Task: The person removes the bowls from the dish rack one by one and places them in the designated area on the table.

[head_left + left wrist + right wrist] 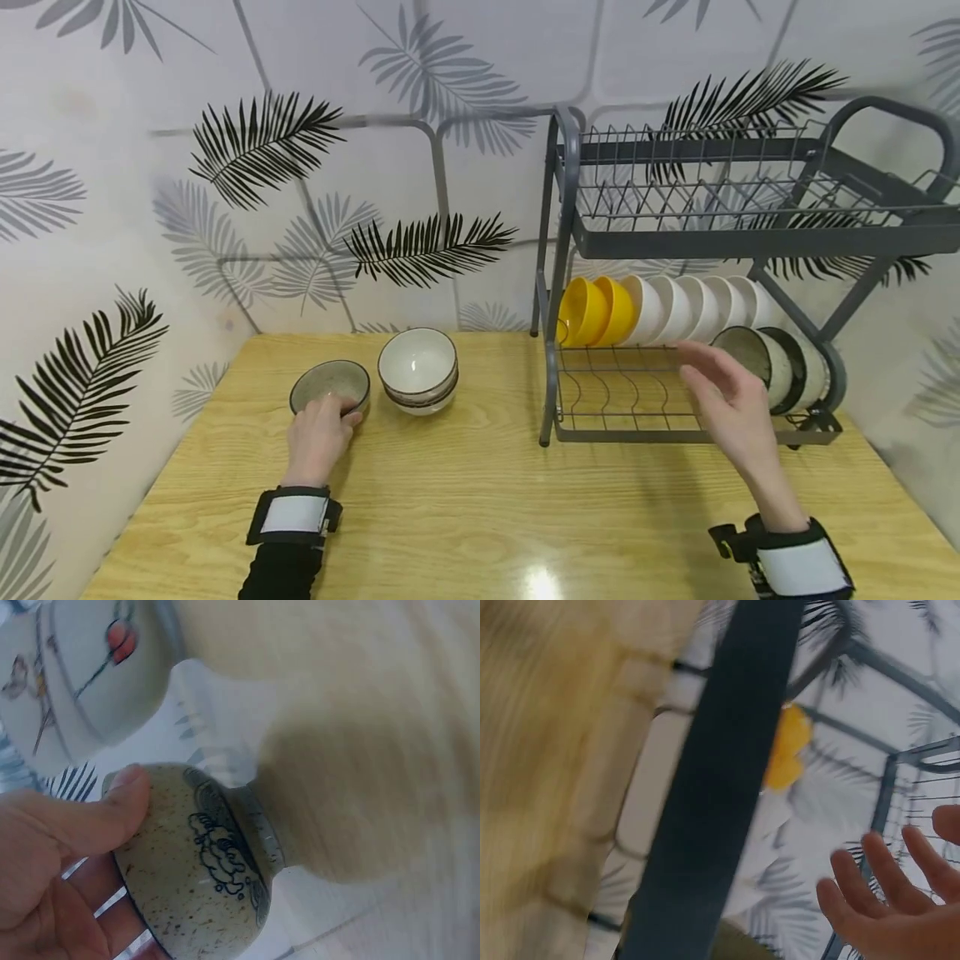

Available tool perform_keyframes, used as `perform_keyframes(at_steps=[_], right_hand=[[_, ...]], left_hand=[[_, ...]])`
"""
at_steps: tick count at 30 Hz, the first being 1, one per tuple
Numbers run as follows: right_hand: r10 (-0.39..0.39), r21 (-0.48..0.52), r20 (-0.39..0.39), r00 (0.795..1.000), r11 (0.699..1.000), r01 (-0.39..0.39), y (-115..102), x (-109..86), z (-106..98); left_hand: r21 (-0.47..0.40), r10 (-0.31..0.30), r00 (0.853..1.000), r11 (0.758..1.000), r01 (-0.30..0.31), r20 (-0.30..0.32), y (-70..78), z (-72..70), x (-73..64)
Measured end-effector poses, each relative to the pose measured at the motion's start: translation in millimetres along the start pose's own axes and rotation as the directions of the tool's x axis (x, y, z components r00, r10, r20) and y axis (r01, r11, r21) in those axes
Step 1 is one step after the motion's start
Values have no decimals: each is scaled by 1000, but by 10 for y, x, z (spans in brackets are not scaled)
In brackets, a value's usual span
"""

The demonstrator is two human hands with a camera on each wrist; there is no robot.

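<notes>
My left hand (321, 435) pinches the near rim of a speckled grey-beige bowl (324, 379) at the left of the table. In the left wrist view the thumb lies on the outside of this bowl (195, 862), fingers inside; a dark cloud-like drawing marks its wall. Whether its foot touches the table I cannot tell. Just right of it stands a stack of white bowls (417, 362) with dark rims. My right hand (731, 404) is held empty before the dish rack's lower tier, left of two dark-rimmed bowls (780, 367). Its fingers (889, 877) are spread and relaxed.
A dark grey two-tier dish rack (697, 243) stands at the right. Yellow bowls (592, 312) and several white bowls (697, 308) line the back of its lower tier. The upper tier is a wire basket. A patterned wall (390, 183) borders the wooden table (480, 508).
</notes>
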State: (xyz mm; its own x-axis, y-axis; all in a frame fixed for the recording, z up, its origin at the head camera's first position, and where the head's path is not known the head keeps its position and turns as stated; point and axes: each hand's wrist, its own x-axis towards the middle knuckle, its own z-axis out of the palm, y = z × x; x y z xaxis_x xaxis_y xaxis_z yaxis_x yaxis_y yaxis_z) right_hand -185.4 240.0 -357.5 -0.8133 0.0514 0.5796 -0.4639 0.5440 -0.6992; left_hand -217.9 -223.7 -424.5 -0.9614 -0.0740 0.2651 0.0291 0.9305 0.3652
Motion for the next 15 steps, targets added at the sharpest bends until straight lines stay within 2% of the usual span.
perform_keyframes(at_steps=[3,6,9,13,15], right_hand=[[-26,-115,-118,993,993,13,171,23,-47],[-73,-181,-194,978,983,37,318,50,-75],[-148,-252,-229,962,964,88,413,66,-87],[-254,-332,-245,936,929,165,467,85,-106],[-259,-348,-244,935,923,165,485,87,-119]], left_hand=[[19,21,1000,1000,-21,-10,-10,16,-7],[29,42,999,999,-41,-29,-29,42,-9],[48,70,997,997,-68,-45,-42,59,-13],[95,138,988,987,-131,-71,-55,80,-33],[126,182,979,977,-171,-86,-65,90,-58]])
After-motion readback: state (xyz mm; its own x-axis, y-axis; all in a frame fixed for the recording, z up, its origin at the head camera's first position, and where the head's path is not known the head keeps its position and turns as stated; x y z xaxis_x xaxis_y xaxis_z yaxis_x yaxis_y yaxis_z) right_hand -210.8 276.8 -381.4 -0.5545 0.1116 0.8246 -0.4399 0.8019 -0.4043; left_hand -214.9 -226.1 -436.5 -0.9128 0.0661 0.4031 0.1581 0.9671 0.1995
